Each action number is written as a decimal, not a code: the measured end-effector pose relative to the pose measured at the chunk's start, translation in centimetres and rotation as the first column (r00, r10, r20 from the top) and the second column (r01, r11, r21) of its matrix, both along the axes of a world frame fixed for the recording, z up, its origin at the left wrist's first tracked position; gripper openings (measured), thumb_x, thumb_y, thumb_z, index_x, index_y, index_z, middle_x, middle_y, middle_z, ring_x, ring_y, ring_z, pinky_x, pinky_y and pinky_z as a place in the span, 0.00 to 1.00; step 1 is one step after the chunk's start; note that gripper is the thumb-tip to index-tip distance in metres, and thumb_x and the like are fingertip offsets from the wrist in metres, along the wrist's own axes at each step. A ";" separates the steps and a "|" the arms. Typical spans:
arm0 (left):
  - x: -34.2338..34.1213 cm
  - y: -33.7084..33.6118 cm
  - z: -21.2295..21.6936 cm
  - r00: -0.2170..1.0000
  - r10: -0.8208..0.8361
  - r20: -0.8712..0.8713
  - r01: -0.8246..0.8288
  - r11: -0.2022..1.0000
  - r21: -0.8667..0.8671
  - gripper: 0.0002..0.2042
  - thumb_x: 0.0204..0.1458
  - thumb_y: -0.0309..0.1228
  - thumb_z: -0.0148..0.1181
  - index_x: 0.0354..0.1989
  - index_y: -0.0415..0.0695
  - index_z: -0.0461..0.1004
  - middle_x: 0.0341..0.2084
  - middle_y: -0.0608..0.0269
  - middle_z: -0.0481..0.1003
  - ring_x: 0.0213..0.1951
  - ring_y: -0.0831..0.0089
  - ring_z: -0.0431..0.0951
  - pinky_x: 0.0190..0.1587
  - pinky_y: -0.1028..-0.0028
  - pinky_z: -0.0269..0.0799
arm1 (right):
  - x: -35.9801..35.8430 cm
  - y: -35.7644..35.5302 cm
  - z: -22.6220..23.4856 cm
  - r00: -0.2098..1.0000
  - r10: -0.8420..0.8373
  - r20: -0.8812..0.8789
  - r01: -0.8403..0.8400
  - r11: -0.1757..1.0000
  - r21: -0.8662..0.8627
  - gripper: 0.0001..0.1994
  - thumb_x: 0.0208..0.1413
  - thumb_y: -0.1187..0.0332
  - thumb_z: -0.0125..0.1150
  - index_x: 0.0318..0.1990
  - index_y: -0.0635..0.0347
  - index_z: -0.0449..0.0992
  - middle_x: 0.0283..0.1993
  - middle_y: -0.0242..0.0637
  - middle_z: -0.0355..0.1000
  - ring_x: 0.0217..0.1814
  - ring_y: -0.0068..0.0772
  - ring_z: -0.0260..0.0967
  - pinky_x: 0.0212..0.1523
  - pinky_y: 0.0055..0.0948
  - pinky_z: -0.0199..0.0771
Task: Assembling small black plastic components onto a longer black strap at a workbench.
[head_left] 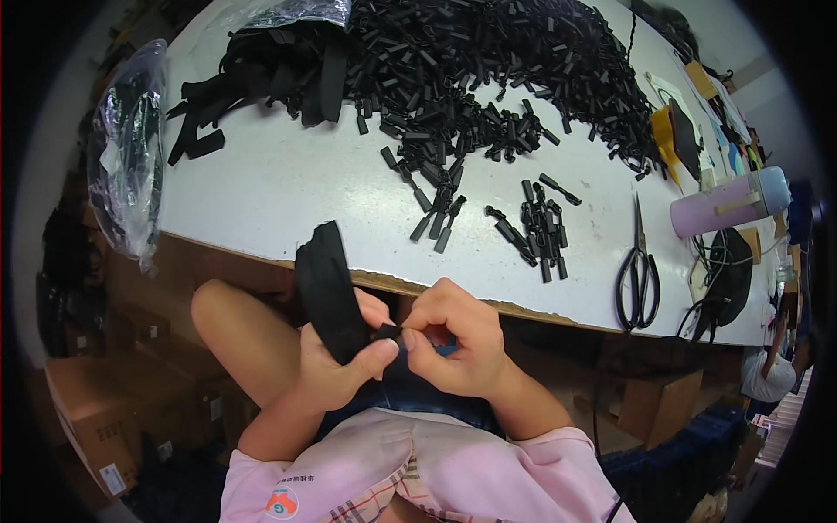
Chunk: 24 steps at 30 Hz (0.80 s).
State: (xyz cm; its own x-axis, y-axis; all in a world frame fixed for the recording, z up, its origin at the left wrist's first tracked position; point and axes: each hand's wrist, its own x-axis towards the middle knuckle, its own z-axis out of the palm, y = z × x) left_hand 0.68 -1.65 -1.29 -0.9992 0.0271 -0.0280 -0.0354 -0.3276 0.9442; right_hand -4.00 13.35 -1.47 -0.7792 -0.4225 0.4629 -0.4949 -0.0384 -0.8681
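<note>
Just in front of the table edge, my left hand (pixel 336 370) is closed round a bundle of flat black zipper tapes (pixel 325 288), which stands up above the fingers. My right hand (pixel 455 336) pinches at a small dark end (pixel 389 332) beside my left thumb. The two hands' fingertips almost meet there; whether that end is tape or a slider is too small to tell. Beyond the hands lies a small group of black zipper sliders with long pulls (pixel 545 227), and more loose sliders (pixel 440 205) trail toward the near edge.
A large heap of sliders (pixel 488 52) covers the table's far side. More black tapes (pixel 327 83) lie at far left, near a clear plastic bag (pixel 129 166). Black-handled scissors (pixel 638 279), a lilac bottle (pixel 719 207) and a black mask-like item (pixel 728 275) are at right. Cartons (pixel 100 418) stand below left.
</note>
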 end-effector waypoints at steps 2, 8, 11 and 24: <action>0.1 0.4 -0.3 0.998 0.045 -0.050 -0.045 0.999 -0.009 0.06 0.41 0.20 0.56 0.29 0.37 0.68 0.26 0.60 0.66 0.17 0.82 0.66 0.19 0.85 0.61 | 0.2 0.2 -0.2 0.982 0.040 0.186 -0.038 0.999 -0.015 0.03 0.39 0.81 0.54 0.25 0.66 0.69 0.23 0.35 0.64 0.18 0.15 0.56 0.16 0.13 0.53; 0.4 0.6 -0.6 0.969 0.105 -0.226 -0.157 0.961 -0.227 0.06 0.41 0.19 0.56 0.29 0.39 0.69 0.25 0.60 0.66 0.18 0.79 0.66 0.17 0.83 0.61 | 0.3 -0.3 -0.9 0.979 0.065 0.191 -0.049 0.995 -0.087 0.01 0.43 0.79 0.52 0.25 0.67 0.68 0.22 0.34 0.64 0.16 0.15 0.55 0.15 0.13 0.54; 0.4 0.8 -1.5 0.793 0.002 -0.609 -0.389 0.771 -0.505 0.10 0.38 0.18 0.56 0.32 0.43 0.69 0.22 0.62 0.65 0.20 0.71 0.65 0.20 0.77 0.62 | 1.1 -0.4 -1.2 0.532 0.405 0.744 -0.015 0.883 -0.470 0.01 0.45 0.79 0.51 0.27 0.67 0.69 0.22 0.34 0.65 0.17 0.15 0.58 0.16 0.13 0.55; -0.4 0.5 -1.6 0.968 0.085 0.238 -0.077 0.996 -0.041 0.10 0.48 0.33 0.52 0.31 0.37 0.66 0.21 0.65 0.68 0.22 0.80 0.66 0.26 0.80 0.64 | -6.0 1.9 -0.4 0.763 -0.409 -0.501 0.641 0.379 0.667 0.04 0.38 0.73 0.54 0.23 0.62 0.67 0.16 0.39 0.65 0.16 0.39 0.64 0.18 0.32 0.63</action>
State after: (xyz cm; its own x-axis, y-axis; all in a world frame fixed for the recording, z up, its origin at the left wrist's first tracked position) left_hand 0.28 -1.17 -2.85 -0.9622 -0.0585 -0.2659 -0.2358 -0.3091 0.9213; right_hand -10.04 15.25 -1.88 -0.9037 -0.2257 0.3640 -0.3302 0.9083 -0.2567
